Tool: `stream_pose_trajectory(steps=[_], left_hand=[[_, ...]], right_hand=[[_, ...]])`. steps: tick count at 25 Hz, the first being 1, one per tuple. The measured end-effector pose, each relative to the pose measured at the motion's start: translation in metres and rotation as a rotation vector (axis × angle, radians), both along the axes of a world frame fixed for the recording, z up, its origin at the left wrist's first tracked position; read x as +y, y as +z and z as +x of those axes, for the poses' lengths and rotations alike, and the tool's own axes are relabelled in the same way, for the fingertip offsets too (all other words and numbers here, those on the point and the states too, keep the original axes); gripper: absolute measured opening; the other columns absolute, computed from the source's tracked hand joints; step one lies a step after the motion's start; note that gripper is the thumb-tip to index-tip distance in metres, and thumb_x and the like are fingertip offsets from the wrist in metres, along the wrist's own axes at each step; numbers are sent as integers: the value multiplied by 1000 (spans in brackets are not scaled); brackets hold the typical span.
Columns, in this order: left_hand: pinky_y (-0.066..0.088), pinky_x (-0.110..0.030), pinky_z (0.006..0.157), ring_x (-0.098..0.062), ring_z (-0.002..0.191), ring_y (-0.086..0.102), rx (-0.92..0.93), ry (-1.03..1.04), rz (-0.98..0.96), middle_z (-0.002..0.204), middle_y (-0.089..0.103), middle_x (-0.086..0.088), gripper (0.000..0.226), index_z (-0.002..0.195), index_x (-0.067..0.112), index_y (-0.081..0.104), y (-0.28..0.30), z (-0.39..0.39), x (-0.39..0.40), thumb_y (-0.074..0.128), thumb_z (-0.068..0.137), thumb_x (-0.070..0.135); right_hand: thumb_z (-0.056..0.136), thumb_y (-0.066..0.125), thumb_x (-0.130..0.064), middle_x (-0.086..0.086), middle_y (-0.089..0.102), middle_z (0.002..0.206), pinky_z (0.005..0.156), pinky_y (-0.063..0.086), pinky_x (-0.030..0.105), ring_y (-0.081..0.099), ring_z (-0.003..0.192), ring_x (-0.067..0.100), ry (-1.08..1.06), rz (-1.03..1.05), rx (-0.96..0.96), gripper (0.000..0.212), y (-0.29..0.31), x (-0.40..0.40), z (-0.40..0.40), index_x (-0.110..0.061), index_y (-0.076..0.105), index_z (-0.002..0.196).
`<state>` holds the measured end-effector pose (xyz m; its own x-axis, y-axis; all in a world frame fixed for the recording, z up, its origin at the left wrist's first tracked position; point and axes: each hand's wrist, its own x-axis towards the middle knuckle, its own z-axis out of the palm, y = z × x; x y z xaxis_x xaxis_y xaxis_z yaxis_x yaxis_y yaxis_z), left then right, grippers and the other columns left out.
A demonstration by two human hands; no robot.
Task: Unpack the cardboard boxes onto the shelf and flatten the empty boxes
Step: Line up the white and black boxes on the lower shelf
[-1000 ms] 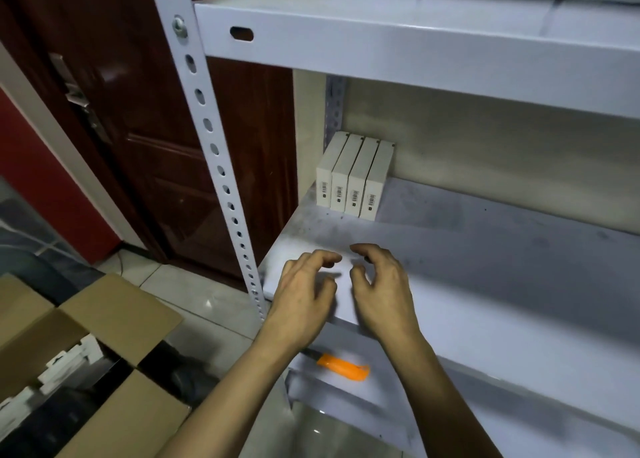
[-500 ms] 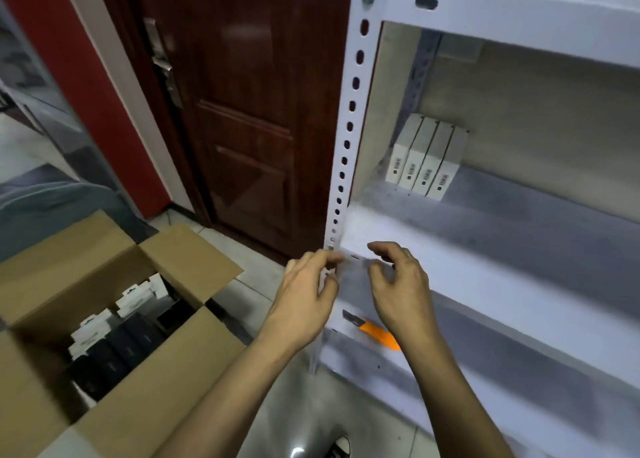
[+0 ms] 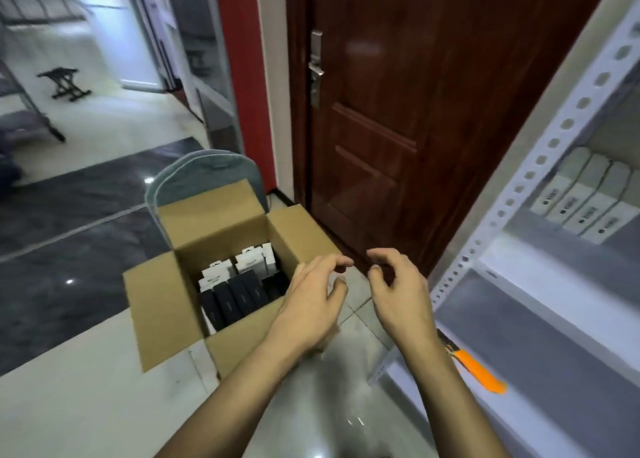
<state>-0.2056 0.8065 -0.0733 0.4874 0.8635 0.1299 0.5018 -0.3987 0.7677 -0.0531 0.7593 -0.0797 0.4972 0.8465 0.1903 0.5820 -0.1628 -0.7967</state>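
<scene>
While four white boxes (image 3: 585,211) stand on the shelf (image 3: 540,260) at right, our left hand (image 3: 311,301) and right hand (image 3: 398,291) hover loosely curled and empty; the cardboard box (image 3: 162,305) at centre-left looks mostly full, unflattened.

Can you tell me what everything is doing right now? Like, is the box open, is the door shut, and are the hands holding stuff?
Box: open, flaps out, still holding black and white packs.
Door: shut.
Left hand: loosely curled, holding nothing, over the box edge.
Right hand: loosely curled, holding nothing.
White packs: four upright in a row on the shelf.
Orange tool: lying on the lower shelf.
</scene>
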Motion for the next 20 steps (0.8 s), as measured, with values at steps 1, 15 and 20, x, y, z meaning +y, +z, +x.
stream_pose_trajectory(steps=[1,15,20], left_hand=[[43,-32,102,-6,113,47,2,29,-1,119,58,18,32,125,37,57,-2,-15,4,49,99,21],[45,-34,99,-10,112,47,34,384,-129,113,57,21,31,119,40,57,-29,-126,65,50,99,17],[55,-42,90,-12,107,54,80,454,-139,112,59,14,23,120,35,58,-40,-140,114,50,101,24]], right_hand=[[95,57,-19,-14,64,115,97,48,34,57,113,12,30,-7,4,27,-1,7,-14,-31,66,118],[96,58,-19,-12,67,113,93,51,30,60,108,9,383,-106,50,24,-33,125,-115,-29,67,116],[96,55,-23,-14,66,111,92,55,37,60,107,7,438,-133,121,24,-48,196,-122,-31,66,115]])
